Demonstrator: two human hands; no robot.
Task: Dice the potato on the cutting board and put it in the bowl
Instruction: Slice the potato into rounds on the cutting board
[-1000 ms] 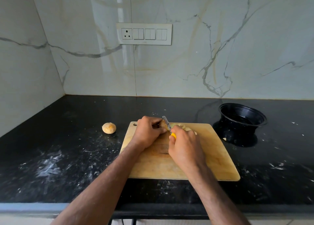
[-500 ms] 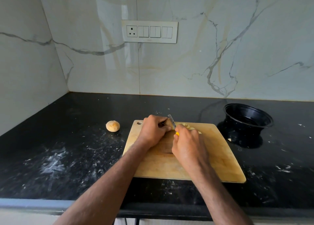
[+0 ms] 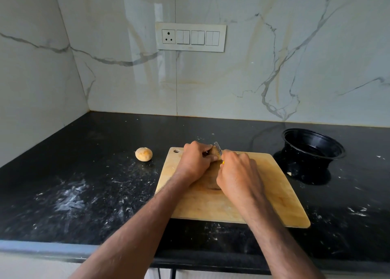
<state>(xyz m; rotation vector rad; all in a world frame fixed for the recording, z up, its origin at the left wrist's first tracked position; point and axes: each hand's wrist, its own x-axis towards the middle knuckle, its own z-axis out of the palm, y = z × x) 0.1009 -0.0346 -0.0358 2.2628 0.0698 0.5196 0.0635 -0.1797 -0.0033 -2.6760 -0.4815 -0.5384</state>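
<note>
We see the left hand (image 3: 195, 161) curled around the potato (image 3: 215, 152) at the far edge of the board (image 3: 263, 186). The right hand (image 3: 238, 176) grips the knife (image 3: 218, 148), blade against the potato. The bowl (image 3: 312, 154) sits right of the board on the desk (image 3: 84, 184); a second potato (image 3: 143, 154) lies left.

Cutting board (image 3: 263, 194) lies mid-counter (image 3: 84, 194) w/ both hands on its far part: left hand (image 3: 195, 162) holds a potato (image 3: 215, 152), right hand (image 3: 238, 177) just beside it w/ the knife (image 3: 218, 148) against that potato. A second potato (image 3: 143, 154) sits on the counter left of the board, apart from it; bowl (image 3: 312, 152) stands right of the board, near its far corner. Switch plate (image 3: 191, 37) is on the wall (image 3: 274, 57) behind, above the board.
</note>
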